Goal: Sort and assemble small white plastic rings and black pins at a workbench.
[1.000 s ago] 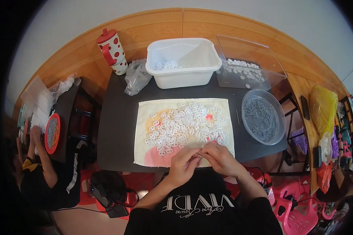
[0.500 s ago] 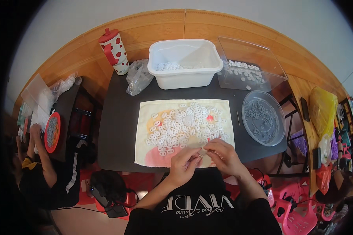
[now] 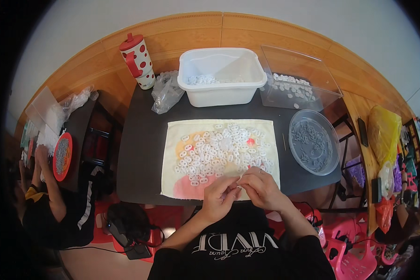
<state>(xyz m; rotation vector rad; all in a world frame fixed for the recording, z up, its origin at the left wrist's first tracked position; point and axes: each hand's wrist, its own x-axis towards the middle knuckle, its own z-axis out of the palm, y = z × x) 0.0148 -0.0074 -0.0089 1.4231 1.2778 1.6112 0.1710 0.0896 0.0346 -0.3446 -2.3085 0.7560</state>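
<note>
Over the near edge of a pale cloth (image 3: pixel 171 140), my left hand (image 3: pixel 218 196) and my right hand (image 3: pixel 263 190) meet with fingertips pinched together. A small white plastic piece shows between them, mostly covered by the fingers; its exact shape cannot be made out. Just beyond my hands, many loose white oval plastic pieces (image 3: pixel 203 161), each with two holes, lie spread over the cloth. To the right stands a round clear tray (image 3: pixel 335 161) with small grey metal-looking parts (image 3: pixel 312 137) in it. A thin stick (image 3: pixel 284 140) lies between cloth and tray.
At the back of the dark table (image 3: pixel 142 154) stand a white tub (image 3: pixel 221 95) with white pieces, a clear bin (image 3: pixel 277 100), a plastic bag (image 3: pixel 165 95) and a dotted tumbler (image 3: pixel 140 65). On the left, another person's hands (image 3: pixel 42 156) work beside a red tray (image 3: pixel 63 156).
My right hand has turned slightly inward, its fingertips drawing closer to those of my left hand. The left hand has hardly moved. The pieces on the cloth look unchanged.
</note>
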